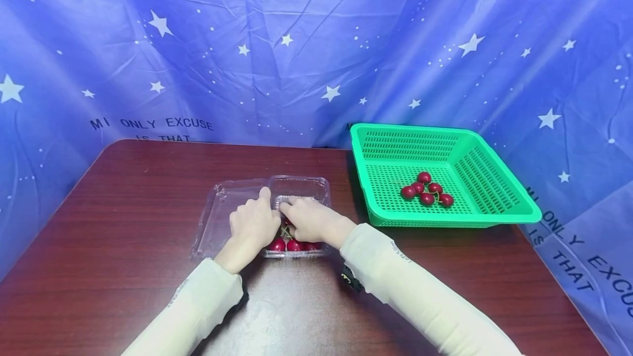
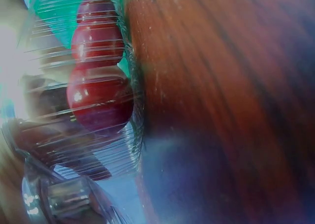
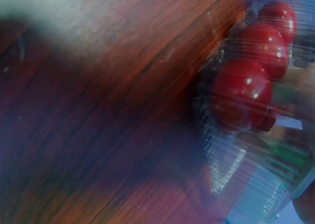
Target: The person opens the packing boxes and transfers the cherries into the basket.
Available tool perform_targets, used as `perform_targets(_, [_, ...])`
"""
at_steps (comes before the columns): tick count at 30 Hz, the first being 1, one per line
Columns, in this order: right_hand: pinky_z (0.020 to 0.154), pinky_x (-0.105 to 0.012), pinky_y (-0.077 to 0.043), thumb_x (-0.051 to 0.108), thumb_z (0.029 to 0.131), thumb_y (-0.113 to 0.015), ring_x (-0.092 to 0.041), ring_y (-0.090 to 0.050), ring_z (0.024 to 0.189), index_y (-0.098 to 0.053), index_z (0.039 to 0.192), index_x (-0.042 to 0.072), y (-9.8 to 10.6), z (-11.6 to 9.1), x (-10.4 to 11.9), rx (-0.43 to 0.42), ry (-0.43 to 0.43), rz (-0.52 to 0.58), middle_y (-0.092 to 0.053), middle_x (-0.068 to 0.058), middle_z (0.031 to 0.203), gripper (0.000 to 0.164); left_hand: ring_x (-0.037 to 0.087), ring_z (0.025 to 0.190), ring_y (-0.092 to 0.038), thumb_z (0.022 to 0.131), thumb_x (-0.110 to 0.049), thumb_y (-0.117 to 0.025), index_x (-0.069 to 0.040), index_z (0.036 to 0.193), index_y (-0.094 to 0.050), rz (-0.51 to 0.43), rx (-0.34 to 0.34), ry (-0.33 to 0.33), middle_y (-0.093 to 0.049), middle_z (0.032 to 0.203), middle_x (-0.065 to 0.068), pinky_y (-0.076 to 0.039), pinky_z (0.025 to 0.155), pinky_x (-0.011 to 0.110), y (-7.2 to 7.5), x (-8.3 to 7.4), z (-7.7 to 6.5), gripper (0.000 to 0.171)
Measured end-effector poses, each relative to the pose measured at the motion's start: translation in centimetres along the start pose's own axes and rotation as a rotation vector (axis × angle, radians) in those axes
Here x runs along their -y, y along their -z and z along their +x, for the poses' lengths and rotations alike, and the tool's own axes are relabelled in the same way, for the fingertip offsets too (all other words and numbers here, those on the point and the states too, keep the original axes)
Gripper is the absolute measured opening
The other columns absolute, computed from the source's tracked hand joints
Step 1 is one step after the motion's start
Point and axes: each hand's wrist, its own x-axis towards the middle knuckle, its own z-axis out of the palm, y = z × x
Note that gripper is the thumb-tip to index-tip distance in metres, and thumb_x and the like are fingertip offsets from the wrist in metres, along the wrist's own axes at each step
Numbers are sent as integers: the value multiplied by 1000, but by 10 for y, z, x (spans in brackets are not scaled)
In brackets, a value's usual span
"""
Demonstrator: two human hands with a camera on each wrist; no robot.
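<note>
A clear plastic clamshell box (image 1: 299, 183) stands unfolded on the table, its lid (image 1: 215, 218) lying to the left. Several dark red cherries (image 1: 278, 245) line its near side, with green stems behind them. My left hand (image 1: 253, 227) is bent over the box's left side, by the lid hinge. From the right, my right hand (image 1: 311, 221) reaches into the box, its fingers bent down close to the left hand. Both hands' fingertips are hidden in the head view. The wrist views show cherries (image 2: 101, 98) (image 3: 242, 93) through the ribbed wall, with blurred fingers behind.
A green plastic basket (image 1: 457, 218) stands at the back right, with several cherries (image 1: 427, 199) on its floor. The brown wooden table (image 1: 133, 207) reaches to a blue curtain (image 1: 247, 26) with white stars, which hangs behind and at the sides.
</note>
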Motion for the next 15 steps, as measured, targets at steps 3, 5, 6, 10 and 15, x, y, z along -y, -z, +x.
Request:
perform_targets(3, [83,-44,-57,12,82,-66,-27,-67,88,-60,102,5,-1,-2,-2,-30,27,-8,-66,-14,98,22,44,75,-65,88,-25,-53,-6,110,-49,-1,0,-1,-71,89,26,-51,59,56,1,0,0,30])
perform_targets(5, [80,-44,-57,11,81,-66,-28,-67,85,-60,100,5,-2,-4,-4,-64,55,-15,-67,-14,96,21,44,75,-65,88,-25,-52,-6,109,-49,-2,-1,-1,-71,88,26,-51,59,55,1,0,-1,29])
perform_targets(6, [79,-44,-58,10,81,-66,-28,-68,84,-60,100,5,-2,-4,-4,-73,63,-16,-67,-15,96,21,44,75,-65,88,-24,-52,-6,108,-49,-4,-1,-2,-71,88,26,-51,59,55,2,0,-1,28])
perform_targets(10, [75,-43,-59,9,79,-67,-29,-68,82,-60,97,5,-4,-5,-6,-79,56,-3,-67,-15,95,20,43,73,-65,87,-24,-52,-6,108,-49,-4,2,-5,-71,85,25,-50,58,55,1,0,-1,28])
perform_targets(15, [77,-43,-58,7,78,-68,-29,-67,83,-59,99,5,-4,-6,-8,-44,37,13,-66,-16,100,23,42,70,-64,86,-24,-53,-5,109,-49,0,6,-9,-70,84,25,-50,57,54,1,-1,-1,30])
